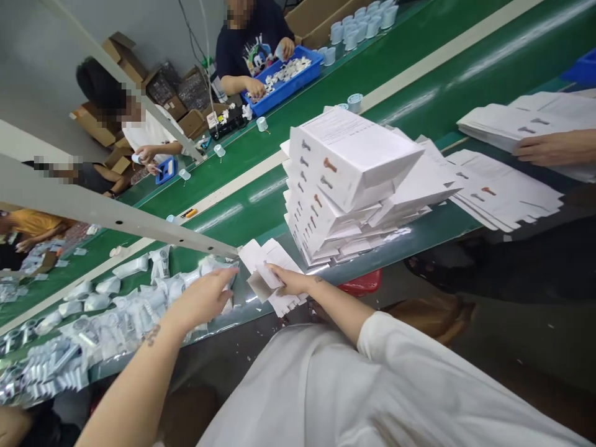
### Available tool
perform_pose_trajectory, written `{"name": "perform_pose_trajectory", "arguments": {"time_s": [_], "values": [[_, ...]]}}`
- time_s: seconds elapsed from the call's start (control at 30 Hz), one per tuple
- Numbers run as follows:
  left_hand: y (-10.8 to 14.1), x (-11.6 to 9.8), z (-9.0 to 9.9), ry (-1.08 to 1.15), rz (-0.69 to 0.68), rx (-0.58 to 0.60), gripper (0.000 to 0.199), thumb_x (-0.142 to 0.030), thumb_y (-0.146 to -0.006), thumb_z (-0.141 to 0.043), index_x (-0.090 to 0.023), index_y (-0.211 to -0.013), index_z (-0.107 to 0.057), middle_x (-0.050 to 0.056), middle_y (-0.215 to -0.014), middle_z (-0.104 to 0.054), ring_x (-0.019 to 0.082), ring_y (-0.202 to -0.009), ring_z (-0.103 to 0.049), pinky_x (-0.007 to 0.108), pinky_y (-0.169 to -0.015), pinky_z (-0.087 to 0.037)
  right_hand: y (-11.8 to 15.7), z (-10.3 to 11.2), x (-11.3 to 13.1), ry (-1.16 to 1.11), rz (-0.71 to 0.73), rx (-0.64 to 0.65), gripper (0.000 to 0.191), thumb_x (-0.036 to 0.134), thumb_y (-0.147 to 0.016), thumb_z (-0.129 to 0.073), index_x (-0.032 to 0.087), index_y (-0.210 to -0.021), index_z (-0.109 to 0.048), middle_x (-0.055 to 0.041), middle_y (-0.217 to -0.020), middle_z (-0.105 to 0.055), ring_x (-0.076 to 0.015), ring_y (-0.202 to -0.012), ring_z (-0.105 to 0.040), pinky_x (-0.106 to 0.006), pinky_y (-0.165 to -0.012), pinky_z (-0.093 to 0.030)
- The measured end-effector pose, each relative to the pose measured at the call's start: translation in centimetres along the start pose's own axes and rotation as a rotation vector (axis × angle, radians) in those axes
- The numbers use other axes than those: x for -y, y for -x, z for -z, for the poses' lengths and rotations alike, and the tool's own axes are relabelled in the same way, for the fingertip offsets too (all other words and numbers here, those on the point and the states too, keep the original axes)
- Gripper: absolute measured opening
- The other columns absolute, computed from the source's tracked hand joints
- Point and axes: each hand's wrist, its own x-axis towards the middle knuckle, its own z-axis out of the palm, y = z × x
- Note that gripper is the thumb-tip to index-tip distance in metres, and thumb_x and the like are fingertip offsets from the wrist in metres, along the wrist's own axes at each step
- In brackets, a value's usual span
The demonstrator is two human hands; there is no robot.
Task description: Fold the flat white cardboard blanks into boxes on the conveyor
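Observation:
My right hand (292,280) grips a small white carton (263,285) with one end standing open, above flat white cartons (285,303) at the belt's near edge. My left hand (205,298) is stretched out over the right end of a pile of plastic-bagged parts (139,313). Its fingers are extended and look free, though the bagged part under the thumb is partly hidden. Just right of my right hand rises a stack of filled white boxes (344,167) printed with small grey and brown pictures.
A white metal post (177,236) slants down close to my hands. At the right, a co-worker's hand (554,149) rests on flat cartons (507,186). Across the green belt (251,214), several people work near a blue tray (288,84) and pale blue cups (363,28).

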Motion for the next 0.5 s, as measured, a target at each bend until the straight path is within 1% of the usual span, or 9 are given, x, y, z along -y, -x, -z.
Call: {"name": "perform_pose_trajectory", "arguments": {"time_s": [0.07,0.1,0.17,0.2,0.27,0.33,0.37,0.43,0.5], "values": [[1.6,1.4,-0.5,-0.154,-0.020,0.075,0.062,-0.018,-0.069,-0.077,-0.026,-0.130,-0.067,0.015,-0.140,-0.061,0.039,-0.122,-0.062,0.048,-0.097,-0.052,-0.2,0.0,0.2,0.003,0.007,0.024,0.119,0.010,-0.056,-0.085,0.023,-0.159,-0.027,-0.0185,-0.161,-0.037,-0.0350,-0.146,-0.042,-0.051,-0.121,-0.034],[2.0,2.1,-1.6,-0.187,-0.039,0.100,0.062,-0.017,-0.070,-0.076,-0.029,-0.130,-0.066,0.015,-0.149,-0.053,0.041,-0.132,-0.055,0.052,-0.102,-0.049,-0.3,0.1,0.3,0.006,0.005,0.034,0.122,0.011,-0.055,-0.085,0.023,-0.160,-0.024,-0.0189,-0.163,-0.033,-0.0356,-0.149,-0.037,-0.052,-0.122,-0.031],[1.9,3.2,-4.8,-0.220,-0.061,0.141,0.048,-0.015,-0.076,-0.070,-0.029,-0.121,-0.069,0.015,-0.156,-0.043,0.041,-0.144,-0.042,0.060,-0.108,-0.043,-0.1,0.2,0.7,0.016,-0.003,0.025,0.128,0.014,-0.055,-0.087,0.022,-0.162,-0.017,-0.0207,-0.164,-0.028,-0.0367,-0.151,-0.032,-0.054,-0.124,-0.026],[1.6,3.5,-6.3,-0.232,-0.051,0.120,0.038,-0.014,-0.080,-0.066,-0.027,-0.115,-0.070,0.015,-0.155,-0.043,0.040,-0.145,-0.039,0.061,-0.109,-0.041,0.2,0.1,1.0,0.025,-0.010,0.009,0.131,0.017,-0.056,-0.088,0.020,-0.162,-0.011,-0.0224,-0.165,-0.023,-0.0374,-0.153,-0.028,-0.055,-0.125,-0.023],[0.8,3.8,-8.6,-0.232,0.002,0.013,0.024,-0.016,-0.087,-0.058,-0.024,-0.106,-0.071,0.017,-0.147,-0.046,0.038,-0.136,-0.047,0.059,-0.104,-0.046,1.1,-0.4,2.0,0.047,-0.028,-0.073,0.140,0.026,-0.056,-0.091,0.018,-0.162,0.000,-0.0253,-0.168,-0.009,-0.0389,-0.156,-0.015,-0.057,-0.126,-0.016],[-0.1,3.4,-9.1,-0.172,0.020,-0.099,0.018,-0.022,-0.090,-0.057,-0.023,-0.102,-0.071,0.016,-0.139,-0.048,0.033,-0.121,-0.056,0.053,-0.097,-0.052,2.1,-1.3,3.5,0.065,-0.041,-0.199,0.148,0.036,-0.054,-0.093,0.017,-0.161,0.007,-0.0261,-0.167,-0.003,-0.0398,-0.157,-0.009,-0.058,-0.126,-0.014],[-0.5,3.2,-8.8,-0.124,-0.001,-0.151,0.017,-0.025,-0.090,-0.059,-0.023,-0.102,-0.071,0.015,-0.137,-0.049,0.031,-0.116,-0.058,0.050,-0.096,-0.053,2.5,-1.9,4.4,0.062,-0.045,-0.267,0.148,0.040,-0.054,-0.094,0.017,-0.161,0.006,-0.0259,-0.166,-0.007,-0.0395,-0.156,-0.013,-0.058,-0.126,-0.017],[-1.4,3.0,-7.7,0.007,-0.065,-0.239,0.019,-0.029,-0.088,-0.064,-0.024,-0.106,-0.069,0.013,-0.134,-0.052,0.027,-0.111,-0.060,0.045,-0.095,-0.053,2.9,-2.7,6.3,0.027,-0.056,-0.388,0.137,0.042,-0.059,-0.090,0.016,-0.160,-0.001,-0.0247,-0.160,-0.027,-0.0375,-0.149,-0.032,-0.056,-0.122,-0.029],[-2.3,3.4,-7.1,0.160,-0.014,-0.351,0.026,-0.030,-0.090,-0.063,-0.025,-0.116,-0.064,0.011,-0.130,-0.058,0.023,-0.106,-0.064,0.040,-0.093,-0.055,2.9,-2.6,7.8,-0.009,-0.086,-0.484,0.120,0.041,-0.068,-0.083,0.014,-0.158,-0.008,-0.0228,-0.151,-0.042,-0.0352,-0.140,-0.046,-0.055,-0.117,-0.037]]}}
